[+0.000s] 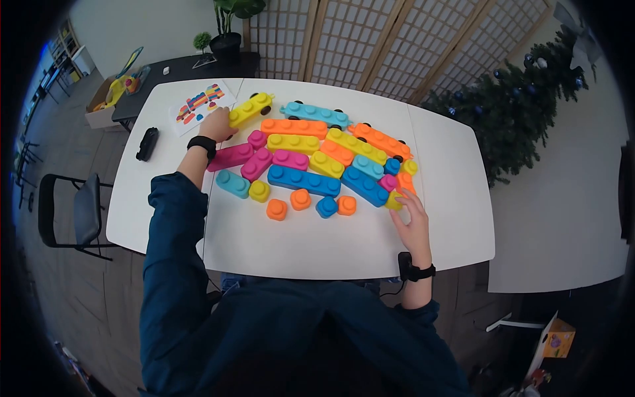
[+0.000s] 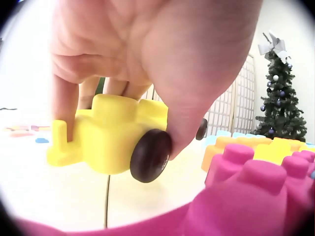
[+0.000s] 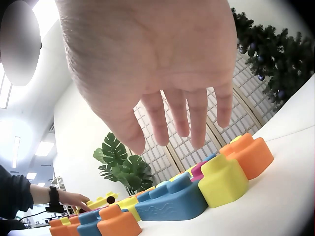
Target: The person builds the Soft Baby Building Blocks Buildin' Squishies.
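Note:
At the table's far left, my left hand (image 1: 216,124) grips the near end of a yellow wheeled block base (image 1: 251,110). The left wrist view shows thumb and fingers on either side of this yellow base (image 2: 109,147), by a black wheel (image 2: 151,156). Pink building blocks (image 2: 241,196) lie just beside it. My right hand (image 1: 415,228) hovers at the right end of the block group, fingers spread and relaxed. In the right wrist view those fingers hang above a small yellow block (image 3: 223,182) and an orange block (image 3: 249,156), holding nothing.
Light blue (image 1: 315,114) and orange (image 1: 379,139) wheeled bases lie along the back. Long dark blue blocks (image 1: 303,180) and several small blocks sit nearer. A picture sheet (image 1: 188,122) and a black object (image 1: 147,144) lie at left on the white table (image 1: 297,251).

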